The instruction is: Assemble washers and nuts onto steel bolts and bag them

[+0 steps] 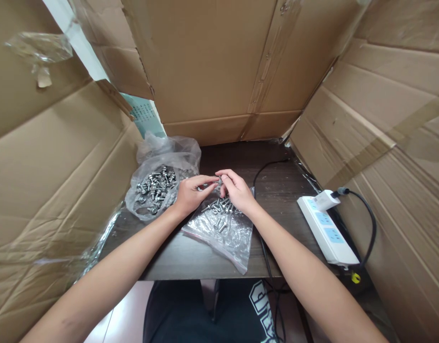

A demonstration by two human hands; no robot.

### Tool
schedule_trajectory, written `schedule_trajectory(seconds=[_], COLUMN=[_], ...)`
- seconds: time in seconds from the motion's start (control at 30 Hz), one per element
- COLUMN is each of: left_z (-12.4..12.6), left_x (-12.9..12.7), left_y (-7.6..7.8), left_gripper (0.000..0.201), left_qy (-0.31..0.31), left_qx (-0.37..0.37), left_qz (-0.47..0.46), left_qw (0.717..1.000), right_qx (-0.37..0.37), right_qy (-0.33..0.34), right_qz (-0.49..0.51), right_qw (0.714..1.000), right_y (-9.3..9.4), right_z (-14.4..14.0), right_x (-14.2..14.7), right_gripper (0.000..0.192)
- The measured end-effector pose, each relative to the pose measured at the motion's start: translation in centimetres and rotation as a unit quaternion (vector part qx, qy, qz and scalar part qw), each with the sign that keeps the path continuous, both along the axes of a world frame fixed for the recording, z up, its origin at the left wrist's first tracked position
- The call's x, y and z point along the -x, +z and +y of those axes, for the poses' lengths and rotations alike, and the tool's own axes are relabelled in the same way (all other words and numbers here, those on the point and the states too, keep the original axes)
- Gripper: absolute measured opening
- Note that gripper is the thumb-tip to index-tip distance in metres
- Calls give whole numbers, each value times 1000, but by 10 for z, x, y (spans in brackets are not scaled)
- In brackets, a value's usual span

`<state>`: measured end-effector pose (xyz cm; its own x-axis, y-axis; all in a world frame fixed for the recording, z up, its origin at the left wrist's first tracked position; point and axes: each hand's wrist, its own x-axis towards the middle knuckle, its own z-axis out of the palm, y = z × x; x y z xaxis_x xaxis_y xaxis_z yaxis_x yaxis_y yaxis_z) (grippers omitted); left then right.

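Note:
My left hand (191,193) and my right hand (237,189) meet above the middle of the table. Between their fingertips is a small metal bolt (220,181), pinched from both sides and partly covered by the fingers. Just below lies a see-through zip bag (237,252), flat on the table, with several loose silvery bolts (222,225) showing on or in it; I cannot tell which. Left of my left hand, a thin plastic bag (134,202) stands open and holds many short bolts with washers (158,185).
Cardboard walls (212,66) enclose the dark wooden table (284,190) at the back and both sides. A white power strip (330,233) with a plugged-in adapter (325,200) lies at the right. A black cable (264,169) runs across the table beside my right forearm.

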<state>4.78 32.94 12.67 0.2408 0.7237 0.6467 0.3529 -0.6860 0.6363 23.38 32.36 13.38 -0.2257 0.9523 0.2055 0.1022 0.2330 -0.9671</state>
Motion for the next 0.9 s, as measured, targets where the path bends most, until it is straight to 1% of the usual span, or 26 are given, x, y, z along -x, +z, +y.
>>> schedule_trajectory(seconds=[0.1,0.13,0.23,0.33,0.4,0.5,0.63,0.77,0.83,0.9], left_z=[0,0,0,0,-1,-1,0,2,1,1], left_x=[0,0,-1,-1,-2,-2,-1,-1,-2,-2], left_y=[0,0,0,0,0,0,0,-2,-1,-1], left_gripper=[17,17,16,16,16,16,17,19,19,19], left_qy=[3,4,5,1,-1,0,5,-3,-4,1], left_qx=[4,5,9,17,20,14,11,13,10,9], left_qz=[0,0,-3,-8,-11,-11,-8,6,13,17], left_qw=[1000,1000,1000,1000,1000,1000,1000,1000,1000,1000], right_qx=[-27,-29,-13,-29,-21,-5,-32,-35,-27,-22], right_qy=[-17,-16,-17,-27,-16,-6,0,-8,-21,-39], right_qz=[2,1,-10,-4,-4,-2,8,13,-8,-49], right_qw=[999,999,1000,999,1000,1000,999,999,999,998], right_y=[0,0,0,2,2,3,1,0,1,3], right_z=[-1,-1,-2,-2,-2,-3,-1,-1,-2,-3], right_x=[1,1,1,1,1,1,1,1,0,-1], right_gripper=[34,35,32,35,37,33,37,40,36,30])
